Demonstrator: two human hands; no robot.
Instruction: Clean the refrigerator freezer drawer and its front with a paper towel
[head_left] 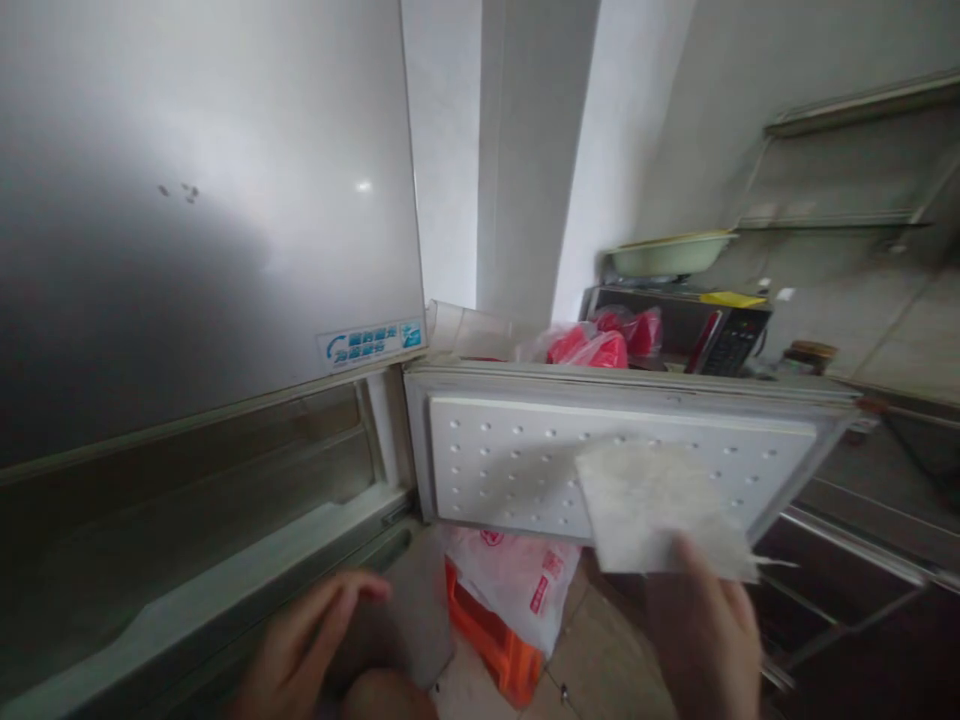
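Note:
My right hand (716,620) is closed on a white paper towel (652,505), which hangs in front of the inside of an opened refrigerator compartment door (510,450). Motion smears the hand and towel somewhat. The door's white inner panel has rows of small bumps. My left hand (315,635) is at the lower left with nothing in it, its fingers stretched loosely toward the right. It is nearest to the open compartment (315,450) of the fridge. The silver upper door (202,200), with a blue and white sticker, is shut.
Below the opened door stands an orange crate (499,640) with a white plastic bag (517,580) on it. Behind the door are red bags (592,345), a microwave (727,340) and a pale green basin (671,255). A wall rack (840,220) hangs at right.

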